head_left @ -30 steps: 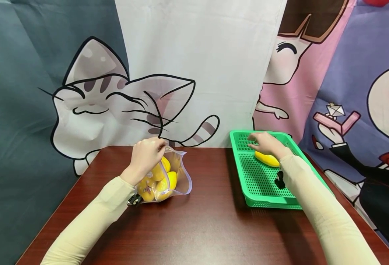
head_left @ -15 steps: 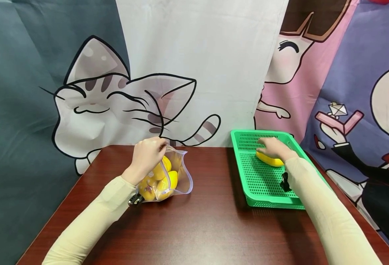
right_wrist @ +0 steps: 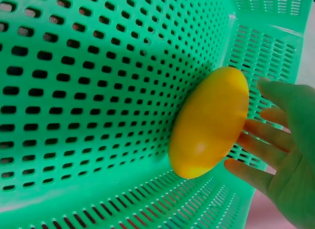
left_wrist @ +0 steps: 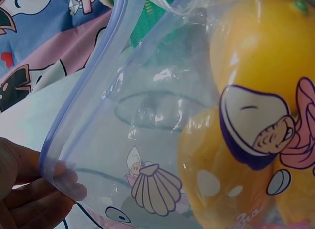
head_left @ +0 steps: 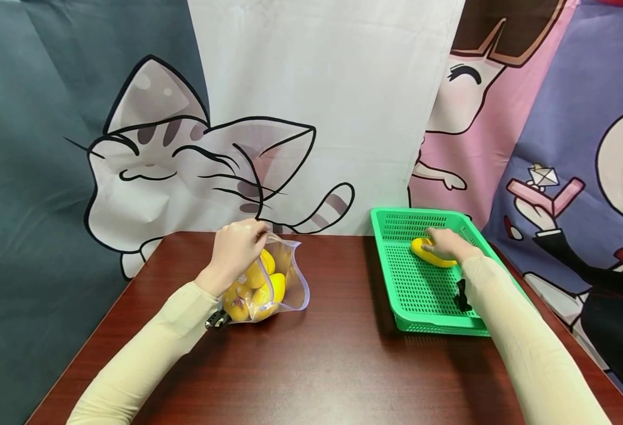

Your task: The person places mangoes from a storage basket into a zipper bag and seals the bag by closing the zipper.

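With its thumb and fingers, my left hand (head_left: 234, 251) pinches the top edge of a clear zip bag (head_left: 294, 286) on the left of the table. Several yellow mangoes (head_left: 272, 292) lie inside; the left wrist view shows them through the printed plastic. On the right, my right hand (head_left: 446, 243) reaches into a green basket (head_left: 420, 298), over one yellow mango (head_left: 423, 254). In the right wrist view, its fingers are spread at one side of that mango (right_wrist: 209, 123), with fingertips against or very near it; contact is hard to tell.
The dark red-brown table (head_left: 333, 354) stretches between bag and basket. Behind it hangs a cartoon-printed cloth (head_left: 338, 118). Raised perforated walls surround the mango in the basket.
My right hand has come down and slightly to the right, from above the basket to the mango in it. The left hand keeps its hold on the bag.
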`<action>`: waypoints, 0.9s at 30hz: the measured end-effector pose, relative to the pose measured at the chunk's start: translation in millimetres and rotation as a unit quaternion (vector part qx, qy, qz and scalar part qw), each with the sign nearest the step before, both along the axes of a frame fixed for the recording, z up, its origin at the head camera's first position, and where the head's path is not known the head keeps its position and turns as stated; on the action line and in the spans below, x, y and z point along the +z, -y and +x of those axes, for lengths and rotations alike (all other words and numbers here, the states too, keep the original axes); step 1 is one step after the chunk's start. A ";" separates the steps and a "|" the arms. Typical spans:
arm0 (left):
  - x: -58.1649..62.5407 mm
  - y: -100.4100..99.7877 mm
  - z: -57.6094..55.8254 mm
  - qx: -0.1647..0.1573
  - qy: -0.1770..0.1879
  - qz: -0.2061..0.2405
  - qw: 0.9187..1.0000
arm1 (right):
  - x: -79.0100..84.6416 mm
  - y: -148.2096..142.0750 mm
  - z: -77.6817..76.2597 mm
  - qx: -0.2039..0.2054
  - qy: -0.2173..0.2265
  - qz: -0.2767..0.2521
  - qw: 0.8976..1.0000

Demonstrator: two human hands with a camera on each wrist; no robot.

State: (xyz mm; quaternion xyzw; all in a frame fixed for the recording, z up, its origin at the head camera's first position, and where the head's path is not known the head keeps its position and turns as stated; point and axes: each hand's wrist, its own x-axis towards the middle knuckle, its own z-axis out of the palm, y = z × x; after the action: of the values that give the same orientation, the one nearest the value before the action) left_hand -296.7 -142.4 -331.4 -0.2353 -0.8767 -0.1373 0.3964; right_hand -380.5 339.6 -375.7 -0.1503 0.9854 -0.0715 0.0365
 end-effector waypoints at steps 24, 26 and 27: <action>-1.3 0.3 0.4 0.002 0.006 0.002 1.000 | -4.7 -5.3 -2.6 -0.095 0.061 -0.032 0.993; -1.0 0.2 0.6 0.001 0.007 0.003 1.000 | -5.2 -6.2 -4.0 -0.108 0.080 -0.037 0.990; -0.9 0.2 0.6 0.001 0.007 0.004 1.000 | -5.9 -6.4 -4.5 -0.112 0.087 -0.041 0.989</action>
State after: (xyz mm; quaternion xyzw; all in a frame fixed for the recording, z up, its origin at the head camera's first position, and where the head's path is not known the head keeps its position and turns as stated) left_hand -296.1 -142.5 -332.3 -0.2323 -0.8790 -0.1417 0.3916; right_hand -385.1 346.1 -381.6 -0.0330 0.9853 -0.1280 0.1080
